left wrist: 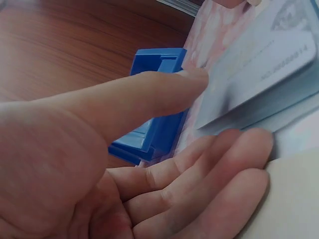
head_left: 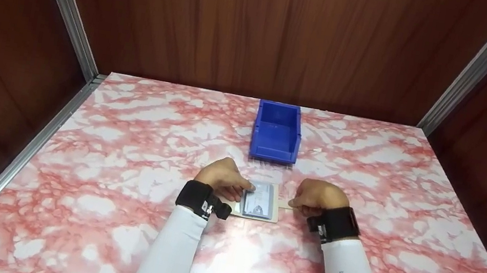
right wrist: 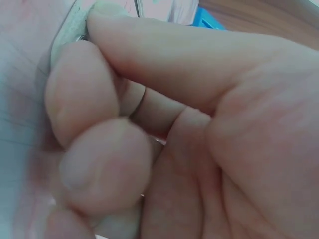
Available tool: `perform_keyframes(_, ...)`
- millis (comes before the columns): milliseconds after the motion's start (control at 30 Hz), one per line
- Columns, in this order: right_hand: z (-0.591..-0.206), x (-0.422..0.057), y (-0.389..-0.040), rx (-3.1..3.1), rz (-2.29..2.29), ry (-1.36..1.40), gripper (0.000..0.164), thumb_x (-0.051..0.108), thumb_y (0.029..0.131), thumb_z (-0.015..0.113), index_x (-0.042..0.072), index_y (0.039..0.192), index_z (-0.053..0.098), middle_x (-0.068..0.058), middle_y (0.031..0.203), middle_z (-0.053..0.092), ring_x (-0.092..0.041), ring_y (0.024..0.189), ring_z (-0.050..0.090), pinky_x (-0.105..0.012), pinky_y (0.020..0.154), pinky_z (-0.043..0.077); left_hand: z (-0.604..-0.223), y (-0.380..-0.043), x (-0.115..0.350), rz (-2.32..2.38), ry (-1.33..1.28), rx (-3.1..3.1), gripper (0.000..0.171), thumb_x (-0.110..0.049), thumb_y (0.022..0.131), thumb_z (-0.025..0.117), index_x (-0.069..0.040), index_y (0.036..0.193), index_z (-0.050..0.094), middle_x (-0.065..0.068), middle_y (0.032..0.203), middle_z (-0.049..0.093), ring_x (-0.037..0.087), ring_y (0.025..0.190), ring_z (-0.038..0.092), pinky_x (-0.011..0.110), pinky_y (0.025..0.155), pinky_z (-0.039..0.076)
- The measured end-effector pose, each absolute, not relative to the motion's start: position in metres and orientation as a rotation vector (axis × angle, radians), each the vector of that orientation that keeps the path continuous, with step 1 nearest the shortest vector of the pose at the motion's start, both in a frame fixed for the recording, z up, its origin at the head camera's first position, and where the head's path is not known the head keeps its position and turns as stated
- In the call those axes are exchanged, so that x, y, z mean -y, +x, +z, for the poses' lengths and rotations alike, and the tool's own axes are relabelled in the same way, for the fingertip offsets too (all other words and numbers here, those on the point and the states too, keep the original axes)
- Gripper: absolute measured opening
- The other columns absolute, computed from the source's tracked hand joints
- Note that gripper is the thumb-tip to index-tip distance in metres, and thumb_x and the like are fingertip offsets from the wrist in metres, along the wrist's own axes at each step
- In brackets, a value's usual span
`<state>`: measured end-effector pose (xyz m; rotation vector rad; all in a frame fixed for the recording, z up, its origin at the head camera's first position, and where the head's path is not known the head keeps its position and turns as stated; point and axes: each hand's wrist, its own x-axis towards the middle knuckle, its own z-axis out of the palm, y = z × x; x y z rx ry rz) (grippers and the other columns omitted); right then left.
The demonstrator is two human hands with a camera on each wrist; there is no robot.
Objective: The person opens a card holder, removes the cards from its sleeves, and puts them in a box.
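A cream card holder (head_left: 274, 216) lies spread on the table, with a stack of clear card sleeves (head_left: 258, 204) on it. Printed numbers show on the top card (left wrist: 279, 55) in the left wrist view. My left hand (head_left: 226, 179) is at the holder's left side, thumb tip right at the sleeves' edge and the other fingers against the cream cover (left wrist: 294, 199). On the right, my right hand (head_left: 321, 197) pinches the holder's narrow strap (right wrist: 70, 31) between thumb and forefinger. A bit of shiny metal shows on the strap beside the fingertips.
A blue bin (head_left: 273, 154) stands beyond the card holder, towards the table's back edge. The table (head_left: 121, 215) has a red and white marbled top. Dark wood panels (head_left: 251, 29) with metal corner posts close it in at the back and sides.
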<state>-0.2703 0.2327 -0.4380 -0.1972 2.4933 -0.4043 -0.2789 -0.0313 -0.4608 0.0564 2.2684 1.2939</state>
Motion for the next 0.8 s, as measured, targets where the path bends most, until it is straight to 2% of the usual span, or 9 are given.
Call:
perform_keyframes(100,-0.436,-0.229,-0.272,-2.585,-0.409,-0.241,0.020,0.026,0.087,0.071,0.012,0.073,0.066,0.002,0.062,0.060,-0.011,0.053,0.052,-0.023,0.049,0.039,-0.461,-0.280,0.031,1.294,0.041,-2.279,0.028,-0.025,0.078,0.085,0.002,0.082,0.078,0.005,0.063,0.071,0.011,0.050,0.067,0.024,0.053,0.060)
perform_keyframes(233,-0.430,-0.220,-0.274,-2.729,-0.439,-0.493,0.014,0.021,0.082,0.075,0.011,0.089,0.069,-0.003,0.081,0.068,-0.014,0.071,0.059,-0.026,0.063,0.046,-0.460,-0.280,0.033,1.309,0.036,-2.259,0.026,-0.023,0.078,0.085,0.001,0.083,0.077,0.005,0.063,0.071,0.011,0.051,0.067,0.024,0.054,0.060)
perform_keyframes(333,-0.422,-0.209,-0.271,-2.766,-0.435,-0.621,0.029,0.020,0.080,0.078,0.008,0.106,0.073,-0.006,0.096,0.073,-0.015,0.081,0.063,-0.030,0.073,0.052,-0.459,-0.281,0.034,1.313,0.046,-2.244,0.024,-0.022,0.078,0.084,0.000,0.085,0.078,0.005,0.065,0.072,0.012,0.053,0.069,0.024,0.055,0.060)
perform_keyframes(400,-0.417,-0.201,-0.265,-2.775,-0.401,-0.614,0.042,0.023,0.077,0.082,0.008,0.116,0.073,-0.007,0.106,0.075,-0.018,0.090,0.065,-0.036,0.080,0.056,-0.458,-0.282,0.035,1.321,0.053,-2.233,0.022,-0.021,0.078,0.084,-0.001,0.086,0.078,0.006,0.067,0.073,0.012,0.055,0.069,0.024,0.057,0.061)
perform_keyframes(533,-0.415,-0.186,-0.257,-2.818,-0.321,-0.552,0.061,0.030,0.068,0.090,0.012,0.124,0.072,-0.008,0.120,0.074,-0.023,0.103,0.068,-0.046,0.093,0.057,-0.457,-0.283,0.037,1.350,0.056,-2.194,0.016,-0.016,0.078,0.081,-0.003,0.086,0.078,0.008,0.071,0.075,0.013,0.058,0.071,0.025,0.061,0.062)
perform_keyframes(667,-0.420,-0.176,-0.252,-2.849,-0.259,-0.522,0.066,0.031,0.063,0.094,0.012,0.123,0.073,-0.009,0.119,0.074,-0.024,0.101,0.067,-0.046,0.095,0.057,-0.459,-0.282,0.039,1.375,0.049,-2.142,0.012,-0.010,0.079,0.078,-0.003,0.088,0.077,0.009,0.075,0.076,0.015,0.063,0.072,0.026,0.067,0.064)
perform_keyframes(800,-0.425,-0.170,-0.250,-2.855,-0.205,-0.535,0.054,0.030,0.062,0.094,0.010,0.109,0.077,-0.006,0.100,0.074,-0.020,0.085,0.062,-0.042,0.083,0.057,-0.462,-0.282,0.040,1.386,0.052,-2.119,0.013,-0.008,0.079,0.076,-0.002,0.090,0.076,0.008,0.076,0.076,0.015,0.065,0.073,0.027,0.069,0.064)
